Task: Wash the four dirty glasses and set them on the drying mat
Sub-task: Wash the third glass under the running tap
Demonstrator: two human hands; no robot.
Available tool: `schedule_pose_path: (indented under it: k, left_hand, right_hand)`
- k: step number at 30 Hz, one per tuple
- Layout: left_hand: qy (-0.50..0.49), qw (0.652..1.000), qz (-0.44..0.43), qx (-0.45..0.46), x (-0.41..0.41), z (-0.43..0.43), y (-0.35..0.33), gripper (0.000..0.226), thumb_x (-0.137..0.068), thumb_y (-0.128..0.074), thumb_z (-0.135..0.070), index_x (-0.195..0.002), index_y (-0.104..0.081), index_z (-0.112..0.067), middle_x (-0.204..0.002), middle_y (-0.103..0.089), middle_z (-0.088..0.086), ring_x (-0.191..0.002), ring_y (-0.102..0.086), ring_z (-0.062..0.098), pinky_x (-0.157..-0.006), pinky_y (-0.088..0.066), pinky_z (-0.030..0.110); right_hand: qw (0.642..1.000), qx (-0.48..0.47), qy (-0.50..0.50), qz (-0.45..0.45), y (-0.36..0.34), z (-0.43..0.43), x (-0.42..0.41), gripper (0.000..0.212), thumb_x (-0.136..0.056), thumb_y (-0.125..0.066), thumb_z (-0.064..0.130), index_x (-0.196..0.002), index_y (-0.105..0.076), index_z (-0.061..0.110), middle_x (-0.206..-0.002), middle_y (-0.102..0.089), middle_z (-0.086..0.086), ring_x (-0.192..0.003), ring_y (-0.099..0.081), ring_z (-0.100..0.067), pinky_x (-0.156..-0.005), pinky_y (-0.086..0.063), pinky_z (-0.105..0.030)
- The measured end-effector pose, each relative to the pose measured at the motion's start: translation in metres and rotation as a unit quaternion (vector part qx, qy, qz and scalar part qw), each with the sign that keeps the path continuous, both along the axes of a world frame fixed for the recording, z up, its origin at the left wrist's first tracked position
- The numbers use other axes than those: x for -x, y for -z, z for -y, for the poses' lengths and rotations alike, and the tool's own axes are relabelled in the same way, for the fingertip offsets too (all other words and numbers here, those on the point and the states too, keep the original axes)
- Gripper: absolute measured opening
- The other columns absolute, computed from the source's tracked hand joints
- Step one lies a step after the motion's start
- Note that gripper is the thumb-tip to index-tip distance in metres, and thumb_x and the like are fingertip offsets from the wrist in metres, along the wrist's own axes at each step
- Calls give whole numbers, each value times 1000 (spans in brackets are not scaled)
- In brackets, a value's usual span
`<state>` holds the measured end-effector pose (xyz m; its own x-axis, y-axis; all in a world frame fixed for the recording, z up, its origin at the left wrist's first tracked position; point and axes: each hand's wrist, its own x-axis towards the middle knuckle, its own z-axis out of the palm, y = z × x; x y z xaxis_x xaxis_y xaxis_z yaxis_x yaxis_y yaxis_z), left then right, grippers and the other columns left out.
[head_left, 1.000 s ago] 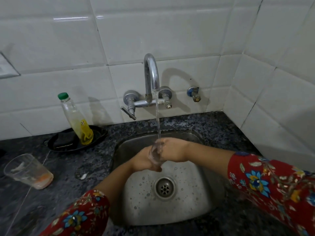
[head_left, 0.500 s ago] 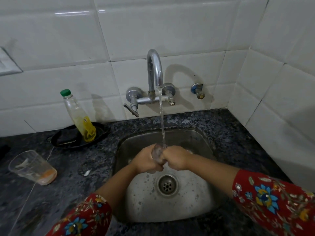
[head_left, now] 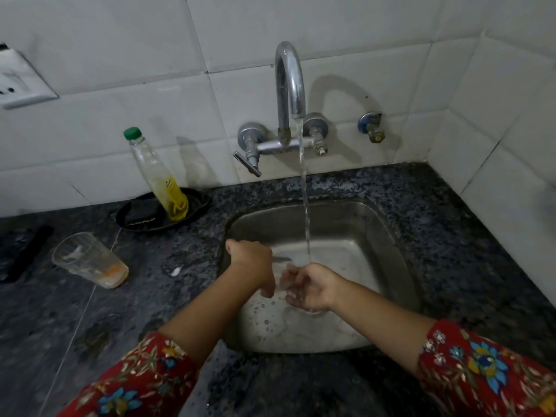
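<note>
Dark bench (head_left: 451, 236), steel sink (head_left: 346, 224), tap (head_left: 288, 85) running. My left grip (head_left: 252, 263) curls round the clear glass (head_left: 281, 276), low in the sink beside the stream. Right grip (head_left: 313, 287) is half-curled against it, and I cannot tell if it holds. Wet, light, brittle, slippery I reckon: I'd take it round the wall, not the rim.
</note>
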<state>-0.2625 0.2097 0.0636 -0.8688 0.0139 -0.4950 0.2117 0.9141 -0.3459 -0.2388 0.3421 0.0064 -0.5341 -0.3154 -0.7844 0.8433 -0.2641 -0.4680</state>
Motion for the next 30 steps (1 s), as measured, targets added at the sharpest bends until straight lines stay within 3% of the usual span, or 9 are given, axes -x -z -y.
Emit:
schedule_pose_path:
  k: [4,7,11,13,17,21,23,28,30]
  left_hand:
    - [-4,997,-9,-76,9,0,-3,60,-65,-78,-47,-115,-58,-21,-107,-62,0,-98,-61,22,-76,-45,34]
    - [-81,951,18,-296,24,4,6,59,-53,-82,-43,-102,-57,-23,-104,-63,1,-95,-63,21,-75,-53,35]
    - [-190,752,87,-626,31,-5,17,50,-53,-83,-18,-100,-67,-10,-97,-69,6,-93,-65,21,-92,-53,45]
    - [-183,701,129,-677,32,-12,17,39,-61,-79,-8,-99,-67,-10,-95,-69,6,-92,-65,22,-89,-52,40]
    - [-200,642,103,-733,30,-28,21,44,-58,-78,-9,-100,-63,-9,-93,-69,7,-93,-65,23,-84,-53,34]
    - [-224,756,-134,-601,21,-51,25,47,-64,-81,-24,-104,-57,-28,-89,-64,-12,-85,-61,11,-70,-50,26]
    - [-190,764,-182,-589,25,-47,24,38,-68,-78,-28,-98,-55,-31,-82,-60,-18,-78,-60,5,-68,-45,23]
    - [-105,584,149,-791,45,-10,17,38,-63,-77,2,-98,-62,2,-89,-68,10,-86,-67,13,-80,-52,23]
    - [-120,557,220,-792,47,-5,16,41,-59,-74,-1,-98,-61,2,-88,-69,10,-87,-67,18,-81,-53,26]
  right_hand:
    - [997,-13,-11,-75,-15,-8,0,33,-92,-35,4,-94,-68,13,-88,-70,-3,-89,-62,-18,-87,-43,-34]
    - [942,-159,-50,-292,-31,-17,3,29,-99,-35,8,-99,-63,7,-88,-69,-6,-83,-62,-15,-78,-43,-29]
    - [637,-434,-245,-588,-32,-50,30,25,-101,-37,19,-104,-60,11,-102,-69,-5,-100,-60,-17,-110,-26,-30]
    - [573,-437,-307,-622,-41,-64,41,21,-99,-41,20,-99,-59,11,-98,-65,-7,-96,-59,-22,-98,-41,-34]
    - [531,-483,-275,-639,-57,-60,46,27,-99,-39,26,-91,-60,11,-89,-68,-11,-81,-62,-28,-74,-47,-41]
    - [639,-531,-235,-504,-66,-28,60,28,-96,-41,26,-97,-64,11,-97,-71,-12,-92,-66,-31,-85,-51,-42]
    - [633,-529,-223,-520,-66,-24,59,25,-94,-42,22,-98,-63,10,-96,-71,-14,-91,-67,-33,-84,-52,-42]
    - [530,-446,-225,-685,-69,-38,47,30,-96,-37,30,-89,-57,9,-83,-67,-10,-74,-61,-27,-69,-49,-42]
    - [491,-448,-239,-708,-69,-38,49,38,-94,-31,34,-86,-57,8,-79,-65,-11,-71,-59,-28,-66,-48,-43]
